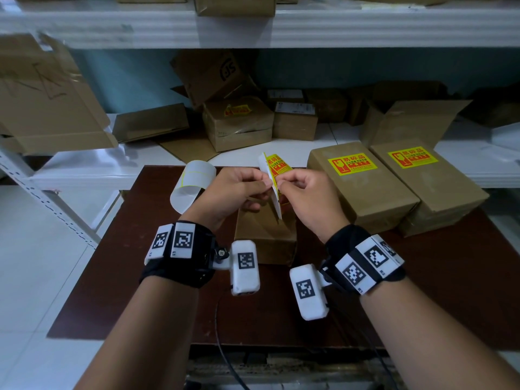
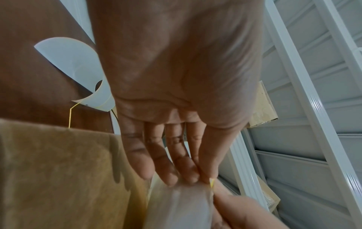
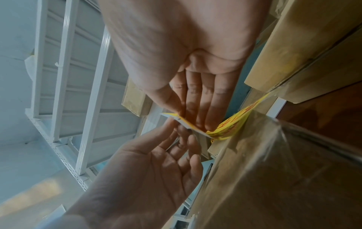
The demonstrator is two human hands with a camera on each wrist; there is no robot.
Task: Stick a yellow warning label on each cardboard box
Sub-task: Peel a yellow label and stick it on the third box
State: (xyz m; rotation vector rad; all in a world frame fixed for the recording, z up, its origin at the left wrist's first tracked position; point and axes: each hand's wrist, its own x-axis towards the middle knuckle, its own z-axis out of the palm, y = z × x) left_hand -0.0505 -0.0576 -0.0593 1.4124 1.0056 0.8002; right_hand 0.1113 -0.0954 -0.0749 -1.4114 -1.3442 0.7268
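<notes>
Your left hand (image 1: 239,190) pinches the white backing (image 1: 277,204), right hand (image 1: 306,192) pinches the yellow warning label (image 1: 277,164); unlabelled cardboard box (image 1: 264,237) lies directly below both, long axis running front-to-back on tabletop.

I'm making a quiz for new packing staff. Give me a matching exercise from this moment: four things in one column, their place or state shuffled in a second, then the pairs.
Things
1. yellow label
2. plain box
3. two labelled boxes
4. curled backing strip

Place or state
A. side by side, right of the hands
B. pinched by the left hand and the right hand, partly peeled
C. lying on the brown table, left of the hands
D. under the hands, no label on it yet

Pairs: 1-B, 2-D, 3-A, 4-C
</notes>
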